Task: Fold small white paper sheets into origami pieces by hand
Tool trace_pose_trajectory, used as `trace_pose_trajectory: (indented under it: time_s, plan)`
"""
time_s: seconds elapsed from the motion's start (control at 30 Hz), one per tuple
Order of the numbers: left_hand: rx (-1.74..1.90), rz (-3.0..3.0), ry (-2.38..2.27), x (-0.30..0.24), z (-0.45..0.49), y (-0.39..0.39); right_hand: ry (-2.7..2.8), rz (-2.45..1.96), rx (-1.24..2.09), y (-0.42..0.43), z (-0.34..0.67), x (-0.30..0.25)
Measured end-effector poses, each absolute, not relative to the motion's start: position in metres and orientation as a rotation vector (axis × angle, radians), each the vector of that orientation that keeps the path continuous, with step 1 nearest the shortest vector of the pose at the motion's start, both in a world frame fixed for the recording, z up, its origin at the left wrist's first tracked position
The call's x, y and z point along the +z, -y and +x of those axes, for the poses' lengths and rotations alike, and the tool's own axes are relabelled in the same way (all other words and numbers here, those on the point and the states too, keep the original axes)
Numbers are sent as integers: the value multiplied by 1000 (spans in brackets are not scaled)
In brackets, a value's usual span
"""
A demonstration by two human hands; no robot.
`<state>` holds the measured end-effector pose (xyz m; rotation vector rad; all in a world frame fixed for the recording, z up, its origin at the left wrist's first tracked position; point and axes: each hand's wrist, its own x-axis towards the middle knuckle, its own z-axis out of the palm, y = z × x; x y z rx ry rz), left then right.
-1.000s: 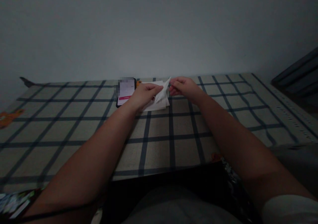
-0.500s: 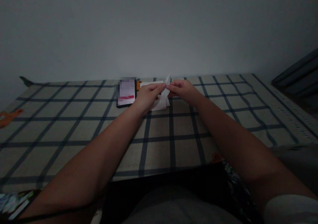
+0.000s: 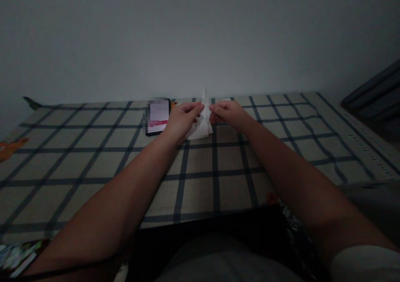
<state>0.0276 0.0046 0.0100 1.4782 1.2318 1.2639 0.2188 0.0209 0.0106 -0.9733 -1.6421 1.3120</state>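
A thin white sheet, which looks like paper or tissue, stands upright between my two hands, its pointed top above my fingers. Pinched fingers of my left hand hold its left side. On the other side, my right hand has thumb and forefinger pressed together at the sheet's right edge. More white paper lies flat on the cloth beneath, partly covered by my left hand. A phone with a lit screen lies just left of my left hand.
A checked tablecloth covers the table, which meets a pale wall. An orange shape shows at the far left, and a dark striped object at the right. Something with a colourful print is at the lower left.
My hands have drawn slightly apart, the left one shifting left. The sheet's top has moved left and now stands straighter.
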Motion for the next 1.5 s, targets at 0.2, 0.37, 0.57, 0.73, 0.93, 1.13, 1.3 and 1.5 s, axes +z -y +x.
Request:
trace_pose_trajectory:
  time_s: [0.2, 0.37, 0.57, 0.73, 0.93, 1.13, 1.3, 1.5]
  plan:
    - [1247, 1440, -1215, 12, 29, -2, 1739, -961, 1200, -21, 222, 10]
    - [1242, 1435, -1150, 12, 29, -1, 1864, -939, 1107, -21, 224, 10]
    - [1293, 1460, -1177, 11, 23, -4, 1849, -913, 1202, -20, 219, 8]
    - [1297, 1495, -1206, 13, 26, -3, 1746, -906, 1199, -22, 218, 8]
    - [1253, 1424, -1114, 10, 28, -4, 1675, -858, 1112, -27, 220, 2]
    - [1290, 1414, -1130, 7, 26, -8, 1629, -790, 951, -35, 217, -7]
    - [1299, 1408, -1140, 8, 27, -7, 1689, -782, 749, -35, 219, -5]
    - [1271, 1373, -1112, 9, 30, -3, 1675, -763, 815, -34, 220, -4]
